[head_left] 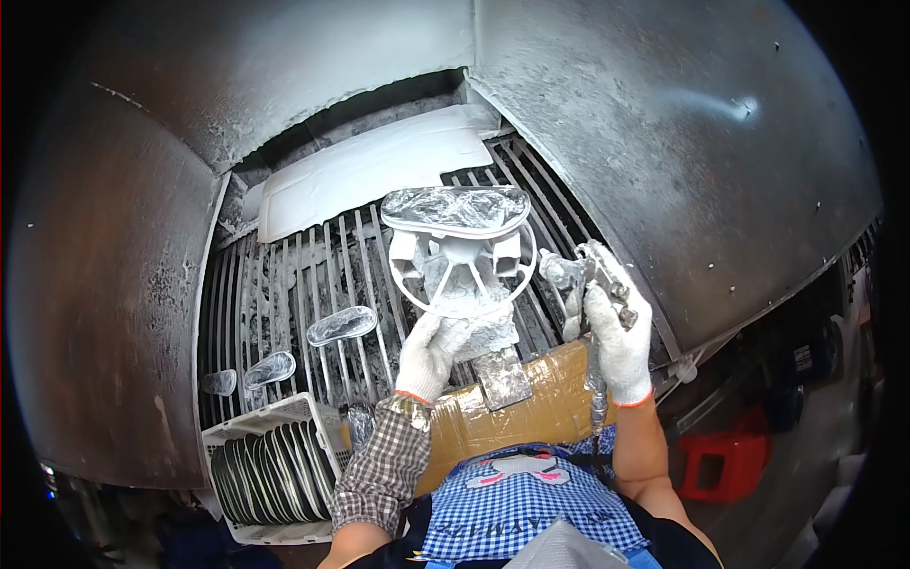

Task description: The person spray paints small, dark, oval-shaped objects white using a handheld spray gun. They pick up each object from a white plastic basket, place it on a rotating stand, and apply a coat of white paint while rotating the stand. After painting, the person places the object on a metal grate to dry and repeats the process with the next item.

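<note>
A white spoked wheel-like stand (462,311) rises in front of me, coated in pale powder or paint. Across its top lies an elongated oval piece (457,211) with a white rim and crinkled clear film over a dark face. My left hand (427,358), in a white glove, has its fingers closed at the near rim of the stand. To the right, my gloved right hand (622,346) grips a paint-crusted spray gun (567,275), whose nozzle end points left toward the stand. A hose (597,408) runs down from the gun.
Metal slats (294,303) form the booth floor, with film-wrapped oval pieces (341,325) on them. A white sheet (379,166) lies behind. Taped cardboard (559,389) covers the near edge. Left stands a white crate (327,427) of dark oval pieces; right, a red stool (730,455).
</note>
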The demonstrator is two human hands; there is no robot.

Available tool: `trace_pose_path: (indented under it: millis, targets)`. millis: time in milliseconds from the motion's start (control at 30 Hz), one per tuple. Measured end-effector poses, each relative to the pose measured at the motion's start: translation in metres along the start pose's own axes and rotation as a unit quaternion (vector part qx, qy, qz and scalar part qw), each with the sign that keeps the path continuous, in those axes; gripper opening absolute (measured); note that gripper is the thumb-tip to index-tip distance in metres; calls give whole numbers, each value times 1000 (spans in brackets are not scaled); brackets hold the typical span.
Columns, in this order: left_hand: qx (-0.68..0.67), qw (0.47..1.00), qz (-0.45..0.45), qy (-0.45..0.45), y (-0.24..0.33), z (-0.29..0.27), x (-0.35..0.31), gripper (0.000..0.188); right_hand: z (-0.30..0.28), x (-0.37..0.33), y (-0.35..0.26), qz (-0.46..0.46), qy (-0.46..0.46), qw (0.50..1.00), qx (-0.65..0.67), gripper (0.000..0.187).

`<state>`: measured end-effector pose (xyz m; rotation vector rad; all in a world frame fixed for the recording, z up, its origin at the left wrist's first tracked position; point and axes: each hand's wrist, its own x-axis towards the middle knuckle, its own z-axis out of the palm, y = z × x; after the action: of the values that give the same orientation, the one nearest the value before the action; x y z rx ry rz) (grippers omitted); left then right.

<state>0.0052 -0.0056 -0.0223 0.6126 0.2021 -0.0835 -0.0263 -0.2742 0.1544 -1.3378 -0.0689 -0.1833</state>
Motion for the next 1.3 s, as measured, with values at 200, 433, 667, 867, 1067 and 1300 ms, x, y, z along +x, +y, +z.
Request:
trace_pose_path:
  millis: [200, 433, 667, 867, 1067, 1300]
  targets:
    - [2, 999, 8, 31, 17, -5, -2, 35, -11, 7, 3, -18, 12, 1000, 4, 52]
    - [10, 998, 32, 51, 32, -18, 5, 32, -19, 10, -4, -29, 41, 999, 18, 55]
    - [-12, 996, 55, 75, 51, -28, 18, 30, -24, -10, -9, -10, -11, 1000, 12, 53]
    - [36, 993, 67, 94, 36, -27, 13, 27, -30, -14, -8, -2, -13, 1000, 6, 56]
    - [-2, 998, -45, 48, -15, 4, 0, 37, -26, -19, -11, 1, 11, 999, 34, 56]
    - [-35, 998, -46, 6, -24, 18, -2, 52, -30, -19, -8, -4, -17, 999, 30, 56]
